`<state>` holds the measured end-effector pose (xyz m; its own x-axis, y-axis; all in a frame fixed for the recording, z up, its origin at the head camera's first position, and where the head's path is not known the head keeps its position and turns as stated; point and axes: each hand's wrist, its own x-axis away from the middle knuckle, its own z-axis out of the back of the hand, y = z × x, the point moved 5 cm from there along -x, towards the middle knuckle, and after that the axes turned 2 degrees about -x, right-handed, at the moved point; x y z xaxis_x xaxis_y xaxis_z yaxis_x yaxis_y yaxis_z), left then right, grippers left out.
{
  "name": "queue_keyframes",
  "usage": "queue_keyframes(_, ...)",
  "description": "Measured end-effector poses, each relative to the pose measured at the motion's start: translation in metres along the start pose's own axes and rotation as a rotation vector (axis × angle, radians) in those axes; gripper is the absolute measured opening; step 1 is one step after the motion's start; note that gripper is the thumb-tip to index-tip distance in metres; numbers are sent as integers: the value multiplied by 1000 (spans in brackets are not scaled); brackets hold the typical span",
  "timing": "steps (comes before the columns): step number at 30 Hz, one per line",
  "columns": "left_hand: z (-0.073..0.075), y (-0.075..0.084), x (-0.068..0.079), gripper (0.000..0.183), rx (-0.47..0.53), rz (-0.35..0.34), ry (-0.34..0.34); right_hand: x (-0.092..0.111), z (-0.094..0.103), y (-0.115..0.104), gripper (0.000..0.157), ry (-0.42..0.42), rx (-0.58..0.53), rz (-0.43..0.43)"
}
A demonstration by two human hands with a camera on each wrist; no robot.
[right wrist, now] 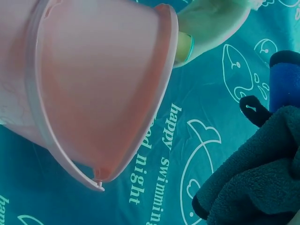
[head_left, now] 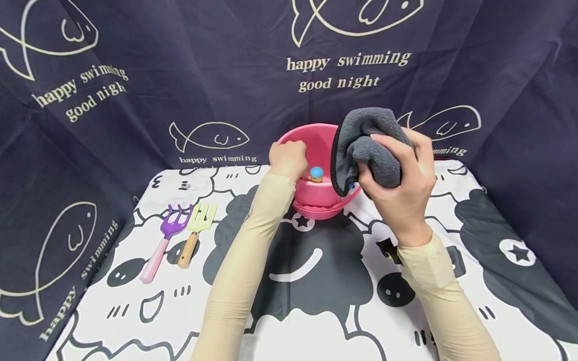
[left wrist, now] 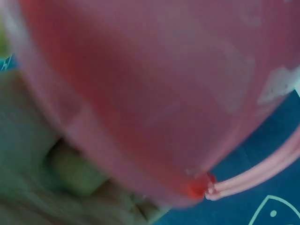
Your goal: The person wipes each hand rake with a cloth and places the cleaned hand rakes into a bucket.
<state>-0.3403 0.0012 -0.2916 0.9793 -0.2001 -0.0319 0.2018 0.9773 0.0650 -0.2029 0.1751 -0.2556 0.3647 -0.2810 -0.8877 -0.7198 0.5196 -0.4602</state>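
Observation:
A pink bucket (head_left: 318, 145) with a pink handle (right wrist: 70, 164) stands tilted at the back of the table. My left hand (head_left: 289, 158) grips its rim on the left side; in the left wrist view the thumb and fingers (left wrist: 77, 173) lie along the pink edge. A small figure with a blue top (head_left: 316, 172) shows against the bucket. My right hand (head_left: 408, 175) holds a bunched dark grey towel (head_left: 372, 150) with black edging, raised at the bucket's right side. The towel (right wrist: 262, 173) hides part of the bucket in the head view.
Left of the bucket lie a purple toy fork (head_left: 169, 225) with a pink handle and a yellow-green one (head_left: 198, 220) with a wooden handle. A cloth with printed sheep (head_left: 316, 336) covers the table. Dark blue fabric (head_left: 253, 65) hangs behind and on both sides.

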Motion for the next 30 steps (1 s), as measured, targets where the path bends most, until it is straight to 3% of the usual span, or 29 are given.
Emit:
queue_keyframes(5, -12, 4, -3, 27, 12, -20, -128, 2, 0, 0, 36, -7, -5, 4)
queue_keyframes(11, -9, 5, 0, 45, 128, -71, -182, 1, -1, -3, 36, -9, -10, 15)
queue_keyframes(19, -8, 9, -1, 50, 151, -103, -148, 2, 0, 2, 37, -27, 7, 4)
queue_keyframes(24, -9, 8, 8, 45, 181, -118, -125, 4, 8, 10, 40, -71, 52, -33)
queue_keyframes(27, -8, 5, 14, 40, 168, -116, -77, 8, 11, 15, 40, -85, 73, -65)
queue_keyframes(30, -1, 0, 20, 37, 148, -108, 12, 12, 13, 16, 39, -88, 86, -84)
